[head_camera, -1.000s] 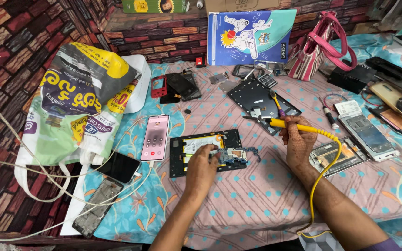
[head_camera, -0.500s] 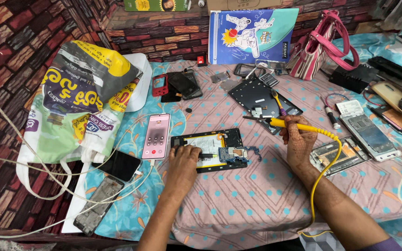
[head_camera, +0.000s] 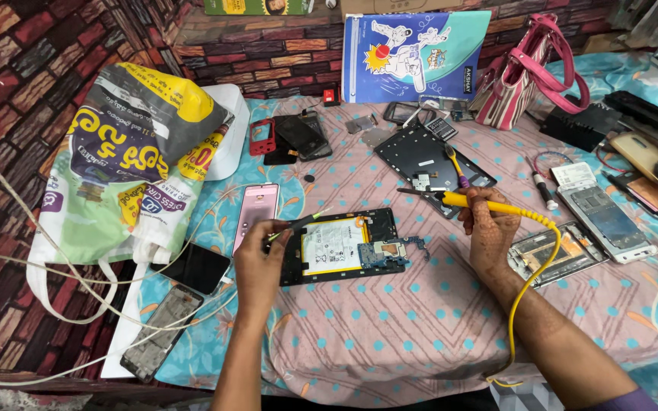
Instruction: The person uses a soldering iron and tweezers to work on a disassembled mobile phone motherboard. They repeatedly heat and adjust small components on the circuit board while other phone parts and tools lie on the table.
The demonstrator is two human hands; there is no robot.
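An opened phone point(head_camera: 340, 246) lies on the pink dotted cloth point(head_camera: 390, 327), its white battery and blue circuit board showing. My left hand point(head_camera: 259, 262) rests at the phone's left edge and pinches thin tweezers point(head_camera: 298, 222) that point up and right over the frame. My right hand point(head_camera: 489, 228) is to the right of the phone and grips a yellow soldering iron point(head_camera: 462, 200) whose tip points left, above the board. The iron's yellow cord point(head_camera: 527, 285) loops down past my right wrist.
A pink phone point(head_camera: 256, 211) lies just left of the open one. A printed plastic bag point(head_camera: 127, 164) fills the left side. Black frames point(head_camera: 432, 164), more phones point(head_camera: 607, 221), a pink handbag point(head_camera: 531, 72) and white cables point(head_camera: 78, 259) are scattered around.
My left hand moved left from the circuit board to the phone's left edge and now holds tweezers. My right hand with the iron stayed in place.
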